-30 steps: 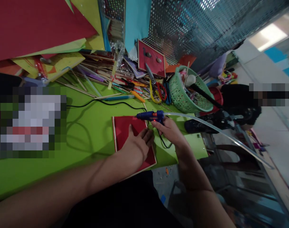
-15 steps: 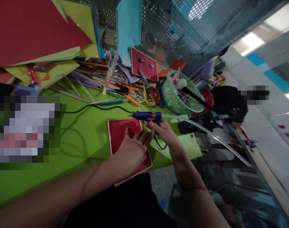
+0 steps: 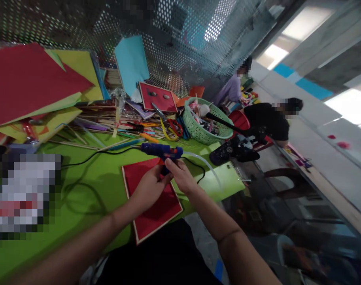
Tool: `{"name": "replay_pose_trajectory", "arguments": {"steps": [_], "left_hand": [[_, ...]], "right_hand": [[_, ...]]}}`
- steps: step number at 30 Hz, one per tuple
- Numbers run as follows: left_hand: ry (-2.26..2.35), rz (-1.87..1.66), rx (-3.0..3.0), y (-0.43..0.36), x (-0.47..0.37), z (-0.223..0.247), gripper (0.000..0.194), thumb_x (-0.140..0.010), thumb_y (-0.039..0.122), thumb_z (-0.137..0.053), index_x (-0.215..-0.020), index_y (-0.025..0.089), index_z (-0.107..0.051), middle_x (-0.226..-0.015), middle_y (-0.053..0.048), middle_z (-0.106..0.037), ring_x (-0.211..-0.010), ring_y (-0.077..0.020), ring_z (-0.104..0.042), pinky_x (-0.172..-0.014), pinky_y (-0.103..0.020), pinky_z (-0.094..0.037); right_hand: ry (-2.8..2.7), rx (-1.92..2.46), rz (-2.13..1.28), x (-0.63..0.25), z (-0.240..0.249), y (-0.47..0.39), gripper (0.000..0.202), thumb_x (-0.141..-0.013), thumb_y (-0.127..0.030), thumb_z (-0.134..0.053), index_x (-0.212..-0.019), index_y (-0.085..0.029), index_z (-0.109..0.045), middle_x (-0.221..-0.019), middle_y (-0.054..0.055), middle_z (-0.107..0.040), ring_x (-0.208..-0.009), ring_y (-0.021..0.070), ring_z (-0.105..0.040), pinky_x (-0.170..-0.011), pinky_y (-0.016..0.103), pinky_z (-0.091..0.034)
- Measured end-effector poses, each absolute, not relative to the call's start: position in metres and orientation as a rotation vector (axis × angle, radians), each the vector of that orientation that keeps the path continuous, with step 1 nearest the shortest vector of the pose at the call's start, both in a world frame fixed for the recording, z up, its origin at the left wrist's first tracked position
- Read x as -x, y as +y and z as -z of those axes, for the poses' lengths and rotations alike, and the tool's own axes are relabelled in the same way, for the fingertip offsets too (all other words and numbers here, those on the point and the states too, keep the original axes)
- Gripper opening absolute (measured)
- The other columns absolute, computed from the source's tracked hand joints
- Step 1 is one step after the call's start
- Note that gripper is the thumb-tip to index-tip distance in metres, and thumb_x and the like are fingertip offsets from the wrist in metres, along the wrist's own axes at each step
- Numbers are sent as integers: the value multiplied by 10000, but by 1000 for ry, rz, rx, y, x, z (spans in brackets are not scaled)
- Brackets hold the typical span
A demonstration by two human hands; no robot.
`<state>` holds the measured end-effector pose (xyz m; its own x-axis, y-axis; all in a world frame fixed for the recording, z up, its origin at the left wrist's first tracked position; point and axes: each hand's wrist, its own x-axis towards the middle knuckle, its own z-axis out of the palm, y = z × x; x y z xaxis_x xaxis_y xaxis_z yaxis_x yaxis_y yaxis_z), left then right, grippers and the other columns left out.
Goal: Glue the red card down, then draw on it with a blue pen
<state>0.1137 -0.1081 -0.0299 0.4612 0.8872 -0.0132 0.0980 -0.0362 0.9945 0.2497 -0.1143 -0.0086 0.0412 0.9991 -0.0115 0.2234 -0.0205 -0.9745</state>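
Note:
A blue hot glue gun with an orange trigger points left above a red panel edged in pale strips. My right hand is closed on its handle, thumb at the back of the grip. At the front of the same handle, my left hand is closed too, its fingers partly hidden. A clear glue stick sticks out of the gun's rear. The panel lies on the green table under both hands, near my lap.
Behind lie scissors, thin sticks, an orange-handled tool and a small red panel. A green basket and a black camera-like device stand to the right. Coloured sheets lie back left. Two people are farther off.
My left hand has come off the red panel and onto the glue gun's handle. The gun has shifted left in view. The camera has turned, bringing a second person into view.

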Motion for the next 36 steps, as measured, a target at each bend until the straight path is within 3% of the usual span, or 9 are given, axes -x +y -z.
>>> {"name": "replay_pose_trajectory", "arguments": {"steps": [6, 10, 15, 25, 30, 36], "left_hand": [[778, -854, -1350, -105, -114, 25, 361, -925, 416, -589, -1194, 180, -639, -1177, -77, -743, -1047, -226, -677, -986, -362, -524], [822, -819, -1434, -103, -113, 21, 353, -925, 415, -582, -1176, 173, -634, -1176, -92, -735, -1083, -247, -670, -998, -400, -522], [862, -807, -1499, -104, -110, 18, 367, -919, 440, -583, -1159, 167, -632, -1197, -104, -732, -1112, -253, -670, -1022, -403, -507], [832, -763, -1502, -103, -110, 24, 374, -907, 478, -585, -1095, 161, -647, -1026, -73, -744, -944, -233, -678, -857, -344, -530], [830, -753, -1529, -103, -111, 27, 376, -922, 455, -577, -1146, 162, -652, -1048, -84, -743, -962, -242, -677, -883, -359, -526], [784, -775, -1523, -104, -112, 30, 379, -943, 423, -574, -1219, 171, -638, -1204, -97, -729, -1163, -249, -651, -1046, -379, -486]], "right_hand": [[-1053, 1092, -1026, -260, 6, -118, 352, -791, -515, -766, -1046, -278, -712, -1076, 57, -704, -1075, 230, -653, -948, 360, -543], [-828, 1016, -907, -270, 5, -117, 297, -784, -389, -777, -1046, -282, -689, -1054, 27, -702, -907, 168, -656, -842, 308, -543], [-721, 1038, -810, -269, 2, -114, 259, -725, -386, -821, -875, -235, -673, -818, 1, -674, -769, 157, -640, -695, 285, -490], [-720, 997, -733, -266, 4, -114, 190, -741, -337, -858, -834, -224, -736, -772, -18, -698, -734, 137, -663, -687, 265, -476], [-723, 993, -725, -267, 5, -116, 185, -739, -339, -862, -812, -229, -732, -746, -12, -693, -719, 146, -650, -670, 275, -483], [-768, 1016, -710, -270, 7, -119, 190, -774, -350, -840, -844, -224, -715, -776, -16, -693, -737, 144, -652, -694, 278, -485]]}}
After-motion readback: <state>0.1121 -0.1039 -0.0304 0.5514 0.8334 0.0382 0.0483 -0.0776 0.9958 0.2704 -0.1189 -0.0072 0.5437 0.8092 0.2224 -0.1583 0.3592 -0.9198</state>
